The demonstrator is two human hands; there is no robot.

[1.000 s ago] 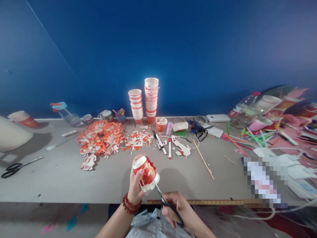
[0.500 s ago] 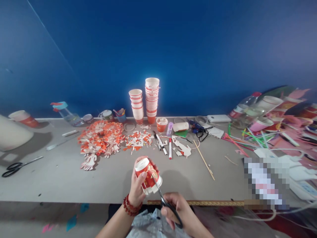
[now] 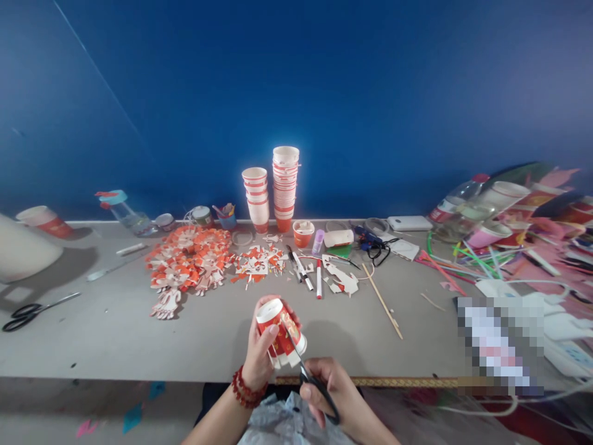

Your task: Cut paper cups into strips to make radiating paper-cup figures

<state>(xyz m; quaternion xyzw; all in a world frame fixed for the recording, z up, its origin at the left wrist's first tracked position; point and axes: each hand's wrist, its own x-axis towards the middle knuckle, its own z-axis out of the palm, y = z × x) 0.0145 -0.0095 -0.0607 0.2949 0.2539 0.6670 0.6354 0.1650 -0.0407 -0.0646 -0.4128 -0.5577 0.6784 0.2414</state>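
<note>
My left hand [image 3: 260, 352], with a red bead bracelet on its wrist, is wrapped round a red paper cup [image 3: 274, 337] with gold print. The cup is tilted, its white base up to the left and its rim end toward me, where slits have left strips hanging. In my right hand [image 3: 327, 383] are black-handled scissors [image 3: 319, 392], their blades lying against the cup's side and reaching up its printed wall. Whether the far blade is inside the cup is hidden.
Two tall stacks of paper cups [image 3: 285, 191] stand by the blue wall. Nearer lie orange-white paper cutouts [image 3: 189, 259], paper scraps [image 3: 259, 262], markers [image 3: 319, 279] and a wooden stick [image 3: 382, 303]. A second pair of scissors [image 3: 28, 315] rests at left; bottles and craft materials crowd the right.
The cup and my left hand have shifted slightly down and to the right. The scissors stay at the cup's cut side, their handles a little lower left.
</note>
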